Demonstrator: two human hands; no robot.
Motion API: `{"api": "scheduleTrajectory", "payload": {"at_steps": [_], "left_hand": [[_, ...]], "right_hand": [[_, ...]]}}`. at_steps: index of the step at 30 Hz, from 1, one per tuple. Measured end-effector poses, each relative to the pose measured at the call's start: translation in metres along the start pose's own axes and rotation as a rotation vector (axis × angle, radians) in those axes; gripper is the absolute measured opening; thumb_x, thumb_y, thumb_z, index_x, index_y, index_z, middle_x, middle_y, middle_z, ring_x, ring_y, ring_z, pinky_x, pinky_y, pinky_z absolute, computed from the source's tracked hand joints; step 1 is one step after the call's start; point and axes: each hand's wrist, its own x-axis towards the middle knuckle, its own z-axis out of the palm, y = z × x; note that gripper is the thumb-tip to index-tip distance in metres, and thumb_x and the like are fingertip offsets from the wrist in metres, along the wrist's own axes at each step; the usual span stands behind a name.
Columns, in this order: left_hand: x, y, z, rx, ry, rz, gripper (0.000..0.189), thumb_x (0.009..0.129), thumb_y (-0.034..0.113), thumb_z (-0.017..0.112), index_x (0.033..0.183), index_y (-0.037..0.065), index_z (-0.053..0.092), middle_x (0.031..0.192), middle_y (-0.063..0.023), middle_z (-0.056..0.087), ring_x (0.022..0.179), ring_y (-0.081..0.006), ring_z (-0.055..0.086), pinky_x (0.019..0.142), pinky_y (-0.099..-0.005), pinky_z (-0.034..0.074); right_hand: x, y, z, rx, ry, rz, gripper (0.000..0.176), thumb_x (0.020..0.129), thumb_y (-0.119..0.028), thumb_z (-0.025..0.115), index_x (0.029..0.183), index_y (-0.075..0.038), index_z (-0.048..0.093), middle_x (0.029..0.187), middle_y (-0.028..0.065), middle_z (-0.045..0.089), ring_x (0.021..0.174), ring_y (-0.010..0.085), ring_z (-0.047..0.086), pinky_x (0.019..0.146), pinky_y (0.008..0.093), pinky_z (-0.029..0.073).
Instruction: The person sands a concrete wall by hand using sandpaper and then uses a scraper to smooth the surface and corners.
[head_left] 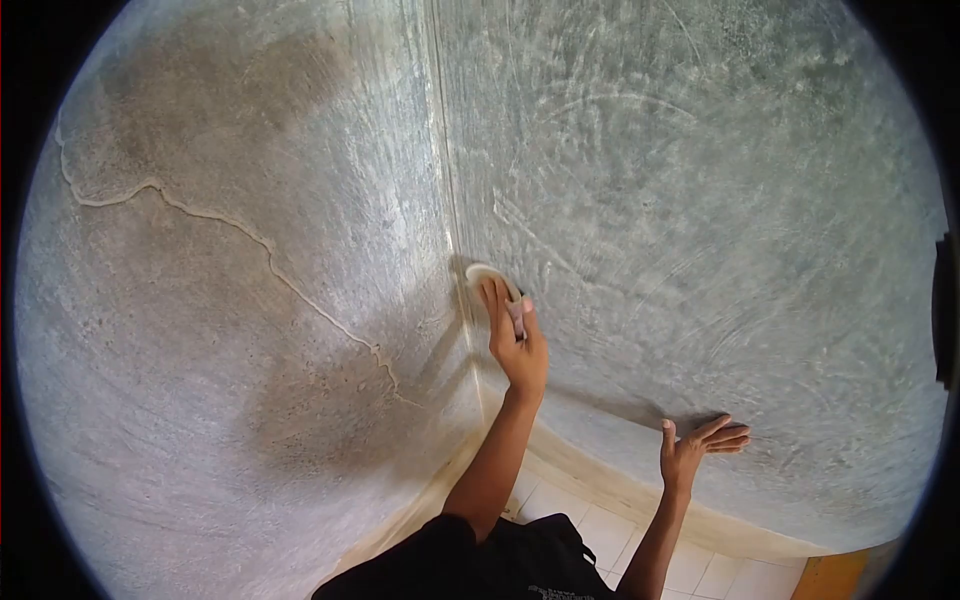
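Note:
My left hand (517, 345) is raised to the grey wall (640, 200), close beside the inside corner. Its fingers are closed over a pale, flat pad with a rounded edge (483, 271), pressed against the wall surface; a greyish part of it shows by the thumb. Lower and to the right, my right hand (690, 452) is empty. Its thumb and fingers are spread, and the fingertips lie at the same wall.
A raised, wavy crack line (225, 218) crosses the left wall (170, 400), which has darker patches. White floor tiles (690, 565) show below. An orange-brown panel (832, 576) stands at lower right, and a dark object (944, 310) juts in at the right edge.

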Motion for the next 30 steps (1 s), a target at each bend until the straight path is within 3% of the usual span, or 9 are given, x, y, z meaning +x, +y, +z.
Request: {"api": "scheduleTrajectory", "payload": {"at_steps": [8, 12, 14, 18, 20, 23, 25, 28, 30], "left_hand": [[-0.040, 0.008, -0.002, 0.025, -0.101, -0.087, 0.048, 0.097, 0.018, 0.047, 0.133, -0.012, 0.037, 0.143, -0.0290, 0.029, 0.137, -0.0410, 0.021, 0.108, -0.0418, 0.029], [0.015, 0.055, 0.012, 0.068, -0.190, 0.164, 0.051, 0.098, 0.018, 0.042, 0.137, -0.011, 0.029, 0.146, -0.0290, 0.023, 0.138, -0.0394, 0.018, 0.109, -0.0420, 0.025], [0.060, 0.041, 0.019, 0.031, -0.120, 0.031, 0.053, 0.098, 0.019, 0.042, 0.139, -0.011, 0.026, 0.146, -0.0291, 0.023, 0.138, -0.0398, 0.017, 0.110, -0.0424, 0.024], [0.038, 0.049, 0.017, 0.024, -0.053, -0.064, 0.055, 0.098, 0.020, 0.041, 0.140, -0.010, 0.023, 0.145, -0.0296, 0.023, 0.137, -0.0407, 0.017, 0.110, -0.0438, 0.023], [-0.026, 0.056, 0.024, -0.121, -0.193, 0.080, 0.053, 0.098, 0.019, 0.040, 0.139, -0.010, 0.024, 0.145, -0.0299, 0.024, 0.137, -0.0419, 0.018, 0.110, -0.0457, 0.024], [-0.006, 0.095, 0.029, -0.007, -0.338, 0.278, 0.049, 0.098, 0.021, 0.041, 0.137, -0.008, 0.034, 0.144, -0.0311, 0.024, 0.137, -0.0374, 0.023, 0.110, -0.0427, 0.026], [0.051, 0.116, 0.037, 0.071, -0.195, 0.388, 0.048, 0.098, 0.022, 0.043, 0.135, -0.007, 0.037, 0.141, -0.0305, 0.032, 0.136, -0.0348, 0.028, 0.108, -0.0438, 0.028], [0.109, 0.104, 0.036, 0.082, -0.114, 0.049, 0.050, 0.097, 0.021, 0.043, 0.136, -0.009, 0.034, 0.144, -0.0281, 0.028, 0.135, -0.0423, 0.024, 0.110, -0.0470, 0.024], [0.100, 0.100, 0.037, 0.037, -0.049, 0.000, 0.050, 0.097, 0.021, 0.044, 0.136, -0.009, 0.034, 0.143, -0.0280, 0.030, 0.135, -0.0415, 0.026, 0.110, -0.0471, 0.024]], "right_hand": [[-0.004, 0.009, 0.005, -0.015, 0.026, -0.034, 0.103, 0.086, -0.055, 0.053, 0.145, -0.004, -0.014, 0.143, 0.0309, -0.029, 0.130, 0.0489, -0.030, 0.099, 0.0648, -0.017], [-0.003, 0.007, 0.005, -0.007, 0.031, -0.026, 0.100, 0.087, -0.054, 0.052, 0.145, -0.005, -0.013, 0.143, 0.0302, -0.029, 0.130, 0.0486, -0.030, 0.100, 0.0642, -0.017], [-0.003, 0.007, 0.004, 0.001, 0.028, -0.020, 0.100, 0.087, -0.053, 0.052, 0.146, -0.006, -0.013, 0.143, 0.0298, -0.029, 0.130, 0.0485, -0.030, 0.100, 0.0640, -0.017], [-0.005, 0.006, 0.002, 0.010, 0.023, -0.005, 0.097, 0.088, -0.053, 0.051, 0.146, -0.007, -0.012, 0.144, 0.0292, -0.029, 0.131, 0.0486, -0.030, 0.100, 0.0639, -0.017], [-0.002, 0.006, 0.004, 0.014, 0.045, -0.017, 0.096, 0.088, -0.052, 0.051, 0.146, -0.007, -0.011, 0.144, 0.0290, -0.029, 0.131, 0.0487, -0.029, 0.100, 0.0640, -0.017], [-0.004, 0.009, 0.003, 0.012, 0.049, -0.035, 0.095, 0.089, -0.052, 0.051, 0.147, -0.008, -0.011, 0.144, 0.0287, -0.028, 0.131, 0.0489, -0.028, 0.100, 0.0642, -0.016], [-0.007, 0.011, 0.004, 0.012, 0.031, -0.021, 0.094, 0.089, -0.051, 0.051, 0.147, -0.009, -0.010, 0.145, 0.0286, -0.027, 0.132, 0.0489, -0.028, 0.100, 0.0644, -0.016], [-0.007, 0.014, 0.005, 0.012, 0.044, -0.046, 0.094, 0.089, -0.050, 0.052, 0.147, -0.010, -0.010, 0.145, 0.0284, -0.027, 0.132, 0.0493, -0.027, 0.100, 0.0652, -0.016], [-0.005, 0.012, 0.007, 0.016, 0.074, -0.053, 0.093, 0.089, -0.049, 0.052, 0.147, -0.011, -0.009, 0.145, 0.0283, -0.027, 0.131, 0.0498, -0.027, 0.099, 0.0659, -0.016]]}}
